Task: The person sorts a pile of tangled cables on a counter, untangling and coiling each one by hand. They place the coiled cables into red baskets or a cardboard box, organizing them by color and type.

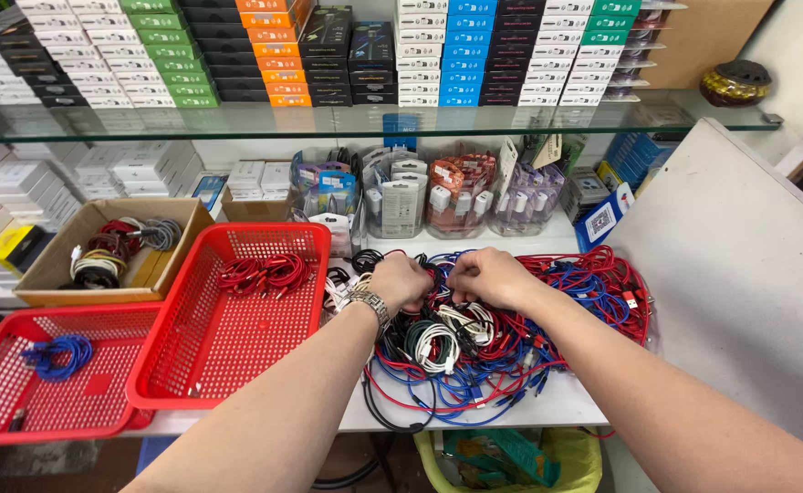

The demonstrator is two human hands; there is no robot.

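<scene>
We can't see the fingers (pixel 417 265) of either hand (pixel 400 280): they curl down into the cable pile (pixel 511 338), so what they pinch is hidden. Below them, the green-yellow bin (pixel 511 461) is cut by the bottom edge. Far left of them, the low red basket (pixel 18 415) runs off frame. Labels on the boxes (pixel 461 55) above are too small to tell.

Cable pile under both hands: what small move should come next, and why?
Probably lift one cable free of the tangled cable pile. Both the left hand and the right hand are closed in its top, and nothing has come clear yet. Red cables already lie in the nearer red basket and a blue cable in the other, so a like colour likely goes there.
</scene>
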